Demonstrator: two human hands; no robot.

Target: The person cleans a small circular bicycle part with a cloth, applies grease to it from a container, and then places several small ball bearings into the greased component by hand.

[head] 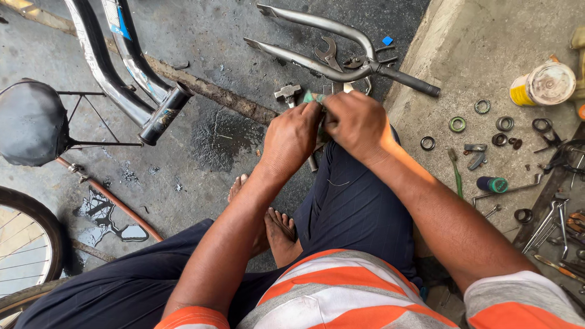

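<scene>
Pressing together over the knee, both hands closed on a small greenish piece [315, 97] — the left hand [291, 137] had its grip curled round the near side, the right hand [358, 123] had its grip folded over the top, so most of the piece was hidden and its kind could not be told. It sat between the fingers of the two hands, above the dark trouser leg [350, 207] and just in front of a hammer [289, 94] lying on the concrete floor [219, 36].

Beyond the hands lay a chromed bicycle fork [317, 45] with its steerer pointing right, and an open-ended spanner [329, 53] rested between its blades. To the left stood a bicycle frame [116, 67], its head tube [166, 113] bare, with a black saddle [30, 122] and a wheel rim [27, 244] near the picture's edge. A wet patch [222, 137] darkened the floor near the frame.

On the raised slab [463, 42] to the right were scattered bearing rings [457, 124], a bearing cage [482, 106], a small green-capped bottle [492, 184], a green-handled screwdriver [456, 170] and a yellow tin [542, 84] — further tools lay at the far right edge
</scene>
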